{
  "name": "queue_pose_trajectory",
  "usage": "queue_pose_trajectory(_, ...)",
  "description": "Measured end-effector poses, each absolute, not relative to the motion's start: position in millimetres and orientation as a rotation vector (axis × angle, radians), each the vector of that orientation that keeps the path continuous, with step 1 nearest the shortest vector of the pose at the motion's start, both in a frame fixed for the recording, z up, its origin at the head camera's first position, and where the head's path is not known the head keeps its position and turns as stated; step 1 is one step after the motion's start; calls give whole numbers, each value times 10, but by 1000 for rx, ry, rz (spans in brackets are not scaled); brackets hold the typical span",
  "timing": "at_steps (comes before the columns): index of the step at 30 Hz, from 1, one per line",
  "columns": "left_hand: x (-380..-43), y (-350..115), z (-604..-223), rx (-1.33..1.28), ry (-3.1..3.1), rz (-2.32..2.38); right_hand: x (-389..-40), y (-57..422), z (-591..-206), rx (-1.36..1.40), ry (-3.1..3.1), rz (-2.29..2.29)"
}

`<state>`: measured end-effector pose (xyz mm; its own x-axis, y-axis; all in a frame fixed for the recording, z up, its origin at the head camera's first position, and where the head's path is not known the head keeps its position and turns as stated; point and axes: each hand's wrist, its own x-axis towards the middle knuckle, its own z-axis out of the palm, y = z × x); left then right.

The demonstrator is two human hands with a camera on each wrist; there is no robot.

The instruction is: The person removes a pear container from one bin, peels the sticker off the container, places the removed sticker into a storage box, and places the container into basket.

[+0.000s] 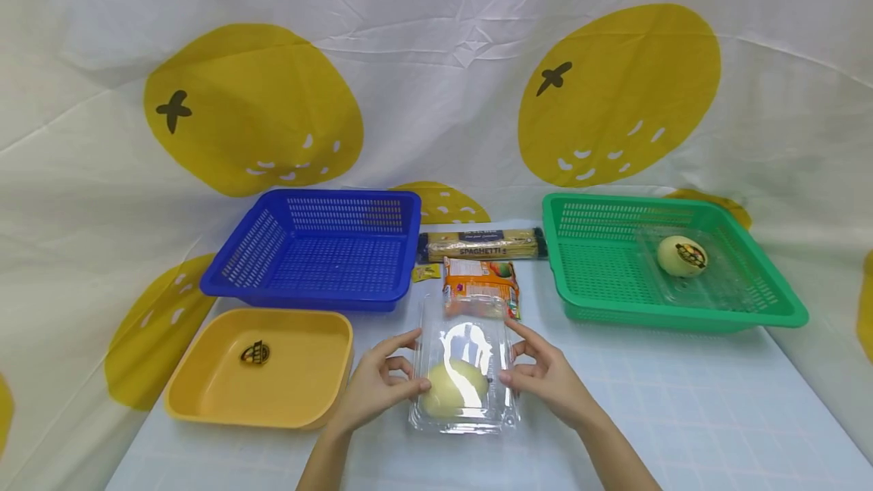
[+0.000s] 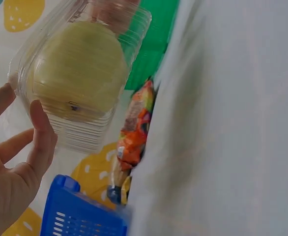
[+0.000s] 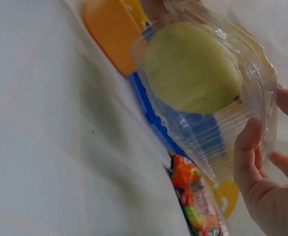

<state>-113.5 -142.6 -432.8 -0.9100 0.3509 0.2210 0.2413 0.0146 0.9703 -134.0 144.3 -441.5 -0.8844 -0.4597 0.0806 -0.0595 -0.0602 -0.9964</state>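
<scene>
A clear plastic clamshell box (image 1: 470,347), closed, with a pale yellow melon-like fruit (image 1: 455,389) inside, is held between both hands in the head view. My left hand (image 1: 382,381) grips its left edge, thumb at the near side and fingers along the rim. On the opposite edge my right hand (image 1: 546,377) pinches the rim between thumb and fingers. Both wrist views show the box from its ribbed underside, the fruit (image 2: 80,71) lying against one end. In the right wrist view, fingers (image 3: 249,145) touch the box's edge.
A blue basket (image 1: 334,301) and a yellow tray (image 1: 259,424) stand at left. At right, a green basket (image 1: 580,305) holds another clear box with a labelled fruit (image 1: 682,257). Behind the hands lie a spaghetti pack (image 1: 480,245), an orange packet (image 1: 482,279) and a small yellow sachet (image 1: 426,272).
</scene>
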Motion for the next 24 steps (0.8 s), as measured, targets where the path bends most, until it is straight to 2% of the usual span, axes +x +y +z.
queue_pose_trajectory(10,-1251,-1603,-3978,584,2233,2032,-1505,1275,-4095,-624,1922,-2062)
queue_pose_trajectory(24,-1518,-1829,-3659,490,2402,2088,-1867,921,-3736,-519,2049,-2009)
